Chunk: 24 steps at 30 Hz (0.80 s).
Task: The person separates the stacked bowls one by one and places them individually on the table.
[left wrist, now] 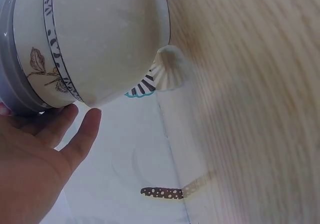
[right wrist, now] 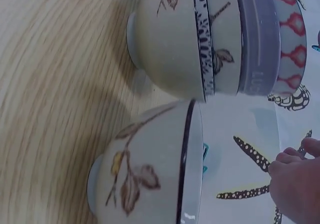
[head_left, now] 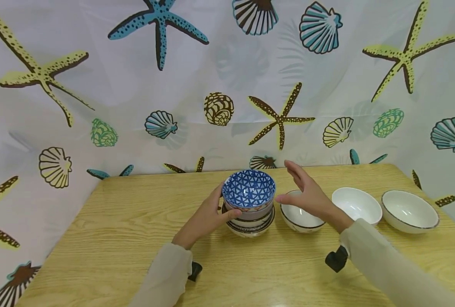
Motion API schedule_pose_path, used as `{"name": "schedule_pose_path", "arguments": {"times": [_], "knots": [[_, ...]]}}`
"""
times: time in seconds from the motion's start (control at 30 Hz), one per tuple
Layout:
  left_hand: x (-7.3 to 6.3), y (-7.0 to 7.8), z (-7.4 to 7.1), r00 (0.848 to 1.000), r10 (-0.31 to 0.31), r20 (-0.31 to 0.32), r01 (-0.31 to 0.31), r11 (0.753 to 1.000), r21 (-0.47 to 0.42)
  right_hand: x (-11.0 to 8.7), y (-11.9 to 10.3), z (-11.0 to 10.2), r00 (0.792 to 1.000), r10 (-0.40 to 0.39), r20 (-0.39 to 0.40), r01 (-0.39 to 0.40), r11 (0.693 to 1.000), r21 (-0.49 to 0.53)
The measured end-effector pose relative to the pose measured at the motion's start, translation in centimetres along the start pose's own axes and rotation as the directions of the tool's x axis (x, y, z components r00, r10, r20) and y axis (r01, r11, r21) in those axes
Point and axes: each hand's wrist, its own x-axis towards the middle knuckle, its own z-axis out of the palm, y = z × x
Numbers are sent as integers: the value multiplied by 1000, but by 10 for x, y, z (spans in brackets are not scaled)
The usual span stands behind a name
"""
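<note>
A stack of nested bowls (right wrist: pixel 175 44) stands on the table, topped by a bowl with a blue triangle-patterned inside (head_left: pixel 249 187) and red marks around its outside. Below it come a grey bowl (right wrist: pixel 260 39) and cream bowls with a dark patterned band and brown leaves. My left hand (head_left: pixel 209 215) grips the stack from the left, thumb at the front and fingers around the far side. To the right of the stack, my right hand (head_left: pixel 308 194) is held in the air with fingers spread, above a cream bowl with a brown rim (head_left: pixel 302 219) and holding nothing.
Further right on the wooden table (head_left: pixel 135 238) are a white bowl (head_left: pixel 356 204) and a wider cream bowl with a dark rim (head_left: pixel 409 211). Behind the table's back edge hangs a white cloth (head_left: pixel 196 140) printed with starfish and shells.
</note>
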Motion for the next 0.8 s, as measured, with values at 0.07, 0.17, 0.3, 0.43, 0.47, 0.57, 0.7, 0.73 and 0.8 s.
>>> {"name": "schedule_pose_path", "arguments": {"times": [0.07, 0.17, 0.3, 0.43, 0.47, 0.57, 0.7, 0.73, 0.8], "knots": [[-1, -1, 0, 1000, -5, -5, 5, 1000, -2, 2, -2, 5, 999, -16, 31, 15, 1000, 15], [-2, -2, 1, 1000, -4, -11, 4, 1000, 12, 5, -6, 11, 997, -26, 76, 23, 999, 35], [-2, -3, 2, 1000, -7, -19, 7, 999, 33, 7, -8, 17, 992, -37, 120, 33, 999, 34], [-2, -3, 2, 1000, -24, -12, 24, 1000, 16, 10, -6, 22, 988, -58, 146, 54, 998, 27], [-2, -3, 2, 1000, -24, -11, 24, 1000, 14, 10, -6, 23, 986, -68, 152, 64, 997, 33], [-2, -3, 2, 1000, -19, -7, 19, 1000, 17, 13, -3, 25, 980, -103, 173, 96, 994, 49], [-1, -5, 1, 1000, 4, -11, -4, 998, 58, 17, -3, 29, 971, -137, 197, 125, 990, 71], [-1, -5, 1, 1000, 11, -11, -10, 998, 68, 18, -3, 29, 971, -135, 198, 123, 990, 73], [0, -5, 0, 1000, 16, -11, -15, 997, 79, 19, -4, 30, 971, -125, 201, 112, 991, 78]]}}
